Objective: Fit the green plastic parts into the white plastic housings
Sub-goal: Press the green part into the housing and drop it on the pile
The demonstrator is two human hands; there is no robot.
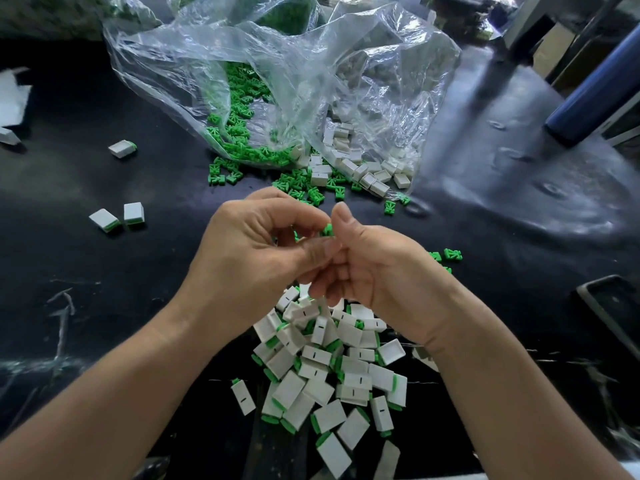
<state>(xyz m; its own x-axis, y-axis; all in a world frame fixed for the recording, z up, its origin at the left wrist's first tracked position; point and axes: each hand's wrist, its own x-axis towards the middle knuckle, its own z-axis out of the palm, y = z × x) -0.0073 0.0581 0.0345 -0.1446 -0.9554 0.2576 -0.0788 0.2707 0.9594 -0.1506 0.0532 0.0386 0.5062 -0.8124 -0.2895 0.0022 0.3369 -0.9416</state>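
- Left hand (256, 244): we are pinching a green part (327, 229) at our curled fingertips.
- Right hand (381, 268): our thumb is standing just beside that part; our fingers are curling under, and we cannot tell what they grip.
- Filled white housings (346, 372) are lying heaped beneath our wrists.
- Clear bag (311, 64) is lying beyond.

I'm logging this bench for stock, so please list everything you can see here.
bag: one, clear, top centre.
loose parts: many, green, at the bag's mouth.
empty housings: many, white, right of those.
finished pieces: a pile, white and green, below the hands.
stray pieces: three, white and green, left.
tube: one, dark blue, far right.
table: one, black.
held part: one, green, pinched between both hands.
left hand: centre, fingers curled.
right hand: beside it, thumb raised.
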